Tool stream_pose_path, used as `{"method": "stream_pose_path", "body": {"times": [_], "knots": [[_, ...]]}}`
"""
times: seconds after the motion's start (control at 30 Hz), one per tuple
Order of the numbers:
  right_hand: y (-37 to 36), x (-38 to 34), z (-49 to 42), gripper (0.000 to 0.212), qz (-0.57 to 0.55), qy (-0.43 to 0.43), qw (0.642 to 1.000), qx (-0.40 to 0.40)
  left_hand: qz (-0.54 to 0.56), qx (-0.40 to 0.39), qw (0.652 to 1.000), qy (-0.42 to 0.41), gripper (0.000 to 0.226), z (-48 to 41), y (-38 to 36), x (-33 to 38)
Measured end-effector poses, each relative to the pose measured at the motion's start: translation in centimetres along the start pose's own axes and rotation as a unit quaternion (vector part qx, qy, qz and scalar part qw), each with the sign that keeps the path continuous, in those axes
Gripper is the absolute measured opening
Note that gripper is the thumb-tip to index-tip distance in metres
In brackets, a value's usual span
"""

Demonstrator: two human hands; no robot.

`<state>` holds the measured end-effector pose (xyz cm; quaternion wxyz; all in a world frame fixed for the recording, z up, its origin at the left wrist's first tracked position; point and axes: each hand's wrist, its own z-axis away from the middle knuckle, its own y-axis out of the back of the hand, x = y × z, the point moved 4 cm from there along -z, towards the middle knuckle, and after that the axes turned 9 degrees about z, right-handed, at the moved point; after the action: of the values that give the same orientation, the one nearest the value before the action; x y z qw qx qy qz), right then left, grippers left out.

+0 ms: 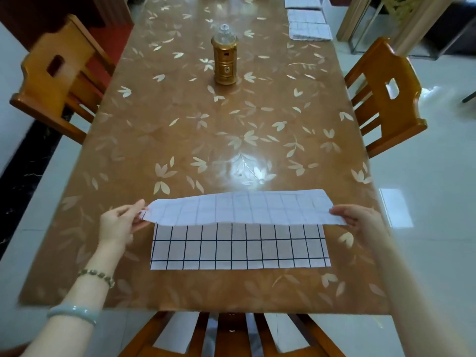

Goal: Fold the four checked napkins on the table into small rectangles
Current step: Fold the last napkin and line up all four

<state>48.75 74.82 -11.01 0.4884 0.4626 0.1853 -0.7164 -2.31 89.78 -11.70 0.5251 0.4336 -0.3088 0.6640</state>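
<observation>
A white napkin with a black check (239, 246) lies near the front edge of the brown table (180, 130). Its far half is turned over toward me and shows its pale back. My left hand (121, 224) pinches the left corner of that raised flap. The flap's right corner is pinched by my right hand (358, 217). The flap hangs just above the lower half. Three folded checked napkins (307, 24) lie in a row at the far right of the table.
A gold lantern with a clear top (224, 60) stands in the middle of the far half. Wooden chairs stand at the left (61, 81), the right (386, 99) and right in front of me (231, 336). Pale floor tiles surround the table.
</observation>
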Motion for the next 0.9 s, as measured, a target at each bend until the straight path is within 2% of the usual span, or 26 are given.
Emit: {"method": "stream_pose_path", "body": {"times": [0.07, 0.2, 0.3, 0.37, 0.57, 0.67, 0.73, 0.8, 0.9], "knots": [[0.3, 1.1, 0.6, 0.020, 0.040, -0.008, 0.999, 0.001, -0.024, 0.015, 0.999, 0.026, 0.029, 0.7, 0.8, -1.3], [0.1, 2.9, 1.1, 0.016, 0.168, -0.016, 0.986, 0.012, -0.131, 0.003, 0.990, 0.052, 0.010, 1.9, 1.6, -3.2], [-0.4, 3.4, 1.5, 0.022, 0.209, -0.017, 0.977, 0.026, -0.163, -0.002, 0.985, 0.050, 0.033, 2.6, 1.8, -3.9], [-0.7, 3.7, 1.6, 0.024, 0.227, -0.020, 0.973, 0.030, -0.177, 0.004, 0.983, 0.054, 0.040, 2.8, 1.9, -4.3], [-1.1, 5.1, 1.4, 0.024, 0.321, -0.037, 0.945, 0.041, -0.231, 0.007, 0.971, 0.068, 0.035, 2.5, 2.4, -6.2], [-1.5, 5.2, 1.9, 0.022, 0.330, -0.027, 0.943, 0.038, -0.272, 0.001, 0.960, 0.063, 0.034, 2.3, 2.5, -6.9], [-1.7, 5.2, 2.1, 0.021, 0.349, -0.020, 0.936, 0.047, -0.289, 0.002, 0.957, 0.038, 0.035, 2.5, 2.3, -6.6], [-1.5, 5.0, 1.8, 0.020, 0.372, 0.005, 0.924, 0.086, -0.340, 0.013, 0.940, -0.023, 0.037, 2.8, 1.8, -5.6], [-2.1, 3.7, 1.5, 0.022, 0.382, 0.068, 0.907, 0.166, -0.453, 0.009, 0.877, -0.159, 0.044, 3.2, -0.4, -3.8]]}}
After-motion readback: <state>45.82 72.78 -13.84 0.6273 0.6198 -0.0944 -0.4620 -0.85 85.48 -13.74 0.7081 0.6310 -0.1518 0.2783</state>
